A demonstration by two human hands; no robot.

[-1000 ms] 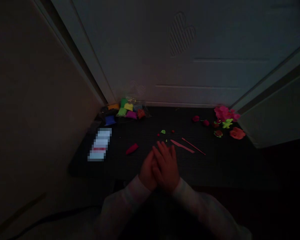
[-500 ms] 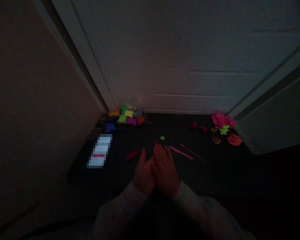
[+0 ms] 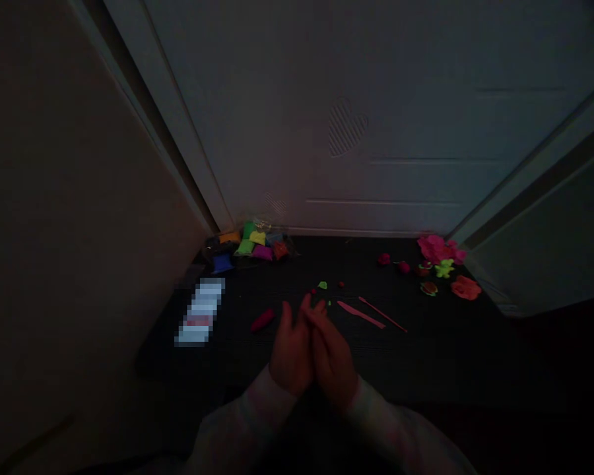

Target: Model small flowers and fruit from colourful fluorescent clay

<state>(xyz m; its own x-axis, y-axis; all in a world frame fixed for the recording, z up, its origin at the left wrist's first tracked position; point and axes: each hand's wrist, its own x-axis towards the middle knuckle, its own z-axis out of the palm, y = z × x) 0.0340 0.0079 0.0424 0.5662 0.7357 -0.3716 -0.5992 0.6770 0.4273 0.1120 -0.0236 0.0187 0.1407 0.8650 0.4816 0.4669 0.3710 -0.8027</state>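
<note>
My left hand (image 3: 291, 353) and my right hand (image 3: 334, 359) are pressed palm to palm over the front of the dark table. The left thumb stands up apart. The right fingers lie together, slanting across the left ones. Whatever is between the palms is hidden. Just left of my hands lies a dark pink roll of what looks like clay (image 3: 263, 320). Beyond the fingertips are a light green scrap (image 3: 322, 285), a small red ball (image 3: 313, 291) and another small reddish ball (image 3: 341, 284). To the right lie a pink plastic knife (image 3: 361, 315) and a thin pink stick tool (image 3: 382, 313).
Bags of coloured clay (image 3: 255, 247) lie at the back left, behind a pixelated bright rectangle (image 3: 200, 313). Pink flower shapes (image 3: 438, 249), a yellow-green bear shape (image 3: 444, 268) and an orange-pink piece (image 3: 466, 287) sit at the right. A white door (image 3: 277, 132) rises behind the dark table (image 3: 426, 356).
My palms have shifted against each other; the right hand has turned more edge-on and its fingers now cross the left ones. The whole view has tilted up slightly, so things sit lower.
</note>
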